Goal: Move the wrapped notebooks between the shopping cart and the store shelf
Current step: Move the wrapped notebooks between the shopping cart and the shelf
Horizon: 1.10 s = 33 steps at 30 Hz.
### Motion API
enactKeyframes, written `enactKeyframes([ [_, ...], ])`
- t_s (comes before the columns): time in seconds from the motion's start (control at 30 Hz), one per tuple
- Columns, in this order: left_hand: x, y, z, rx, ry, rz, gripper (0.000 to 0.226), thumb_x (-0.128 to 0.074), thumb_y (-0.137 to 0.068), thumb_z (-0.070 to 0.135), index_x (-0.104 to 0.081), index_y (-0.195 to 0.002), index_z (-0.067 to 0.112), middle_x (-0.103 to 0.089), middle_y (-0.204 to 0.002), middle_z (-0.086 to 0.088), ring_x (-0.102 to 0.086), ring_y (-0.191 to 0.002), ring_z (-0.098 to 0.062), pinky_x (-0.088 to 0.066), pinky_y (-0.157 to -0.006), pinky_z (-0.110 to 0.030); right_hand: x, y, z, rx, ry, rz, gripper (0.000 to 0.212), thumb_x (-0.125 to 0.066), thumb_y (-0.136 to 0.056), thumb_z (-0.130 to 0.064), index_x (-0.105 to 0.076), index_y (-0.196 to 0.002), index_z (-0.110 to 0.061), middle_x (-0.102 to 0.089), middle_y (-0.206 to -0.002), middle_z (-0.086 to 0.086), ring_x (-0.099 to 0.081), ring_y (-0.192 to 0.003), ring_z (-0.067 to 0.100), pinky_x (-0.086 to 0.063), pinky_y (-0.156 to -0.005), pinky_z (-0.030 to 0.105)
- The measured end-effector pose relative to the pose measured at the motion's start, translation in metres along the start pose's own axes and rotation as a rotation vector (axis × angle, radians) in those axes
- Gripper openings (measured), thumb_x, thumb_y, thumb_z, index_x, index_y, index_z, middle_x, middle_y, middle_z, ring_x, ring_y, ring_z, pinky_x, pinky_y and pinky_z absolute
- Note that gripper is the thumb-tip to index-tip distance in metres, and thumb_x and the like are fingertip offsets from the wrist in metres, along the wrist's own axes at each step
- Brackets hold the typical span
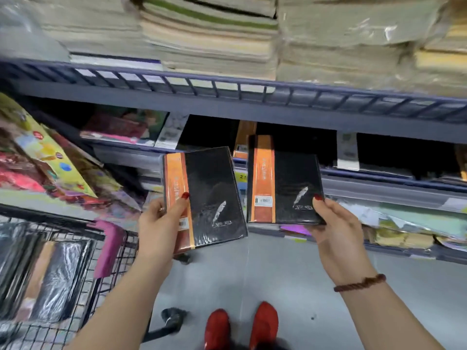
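Black wire mesh forms the shopping cart (108, 248) at far left, with glossy film-wrapped notebooks (50, 279) lying flat inside. Next, the left hand (161, 223) grasps the lower left corner of a rectangular black notebook with an orange spine band (209, 198), shiny in clear wrap. Its long axis runs upright, top leaning slightly left. Just beside it, a 2nd matching notebook (288, 188) stands upright, top toward the dark blue metal shelf (278, 107). The right hand (336, 231) pinches its lower right corner. Both hang above smooth grey floor (290, 274).
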<state>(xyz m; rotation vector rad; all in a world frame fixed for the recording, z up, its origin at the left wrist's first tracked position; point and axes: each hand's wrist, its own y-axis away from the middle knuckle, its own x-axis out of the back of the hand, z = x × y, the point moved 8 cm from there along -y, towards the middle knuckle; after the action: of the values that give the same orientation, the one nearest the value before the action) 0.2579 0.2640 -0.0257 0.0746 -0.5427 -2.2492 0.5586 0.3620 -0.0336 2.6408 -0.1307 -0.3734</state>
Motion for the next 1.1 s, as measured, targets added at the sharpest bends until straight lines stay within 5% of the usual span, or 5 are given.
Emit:
enactKeyframes([
  [0.17,0.0,-0.017,0.003,0.013,0.066,-0.04,0.01,-0.068,-0.086,0.024,-0.066,-0.088,0.015,-0.068,-0.076,-0.002,-0.064,-0.061,-0.015,-0.053,-0.058,-0.027,-0.015,-0.009,0.0,0.097,-0.001,-0.087,0.009,-0.064,-0.081,-0.017,-0.072,-0.084,-0.018,-0.074,-0.09,-0.002,-0.068,-0.086,0.015,-0.054,-0.074,0.027],
  [0.33,0.003,-0.032,0.002,-0.01,0.055,-0.056,0.009,-0.07,-0.083,0.026,-0.066,-0.084,0.018,-0.066,-0.077,-0.005,-0.062,-0.063,-0.02,-0.051,-0.062,-0.033,-0.029,-0.006,-0.008,0.266,0.163,-0.133,0.093,-0.079,-0.058,-0.026,-0.038,-0.142,-0.021,-0.06,-0.127,-0.016,-0.067,-0.095,0.004,-0.053,-0.077,0.017],
  [0.43,0.005,-0.037,-0.002,-0.012,0.061,-0.079,0.007,-0.068,-0.084,0.024,-0.067,-0.088,0.018,-0.068,-0.075,-0.002,-0.064,-0.058,-0.016,-0.052,-0.052,-0.026,-0.031,-0.004,-0.013,0.381,0.344,-0.069,0.081,-0.073,-0.069,-0.007,-0.038,-0.139,-0.027,-0.059,-0.121,-0.028,-0.064,-0.078,-0.008,-0.05,-0.066,0.01],
  [0.8,0.006,-0.042,-0.003,-0.018,0.103,-0.097,0.006,-0.068,-0.084,0.022,-0.067,-0.08,0.019,-0.065,-0.072,-0.003,-0.061,-0.063,-0.022,-0.051,-0.066,-0.039,-0.076,-0.03,-0.033,0.756,1.078,0.051,0.039,-0.067,-0.083,-0.029,-0.063,-0.12,-0.019,-0.053,-0.133,0.003,-0.034,-0.133,0.022,-0.021,-0.106,0.025],
  [1.1,0.01,-0.049,-0.002,-0.029,0.099,-0.102,0.006,-0.068,-0.084,0.024,-0.067,-0.081,0.019,-0.064,-0.076,-0.007,-0.06,-0.066,-0.025,-0.051,-0.067,-0.04,-0.108,-0.07,-0.046,0.713,1.259,-0.01,0.031,-0.061,-0.087,-0.03,-0.065,-0.118,-0.028,-0.054,-0.135,0.0,-0.052,-0.117,0.02,-0.039,-0.097,0.027],
])
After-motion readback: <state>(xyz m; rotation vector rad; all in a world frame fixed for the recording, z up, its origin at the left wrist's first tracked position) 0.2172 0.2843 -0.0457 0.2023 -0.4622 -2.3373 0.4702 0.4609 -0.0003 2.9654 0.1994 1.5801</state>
